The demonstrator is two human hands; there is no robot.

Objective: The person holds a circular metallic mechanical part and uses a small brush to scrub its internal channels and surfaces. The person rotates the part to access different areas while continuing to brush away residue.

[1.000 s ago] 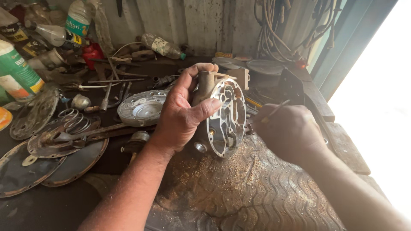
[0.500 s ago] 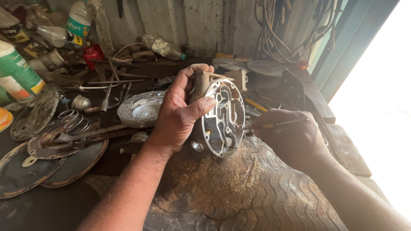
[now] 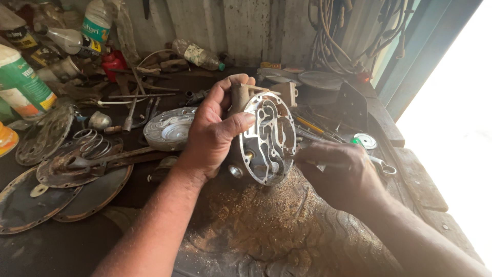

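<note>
L hand (image 3: pixel 212 136) clamped on valve plate (image 3: pixel 269 138); R hand (image 3: pixel 341 174) moved closer, fist closed.

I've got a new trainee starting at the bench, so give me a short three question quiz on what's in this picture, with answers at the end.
1. True or false: the left hand holds the round metal cover plate upright on its edge.
2. Multiple choice: what lies under the plate? A) a clean white cloth B) a rubber tyre tread dusted with brown grit C) a bowl of water
3. Fill in: left of the held plate, past the left hand, a second round ribbed metal ______ lies flat on the bench.

Key
1. True; thumb across its face, fingers behind.
2. B, the tyre tread.
3. Cover. The right hand works a thin tool at the plate's edge.
</note>
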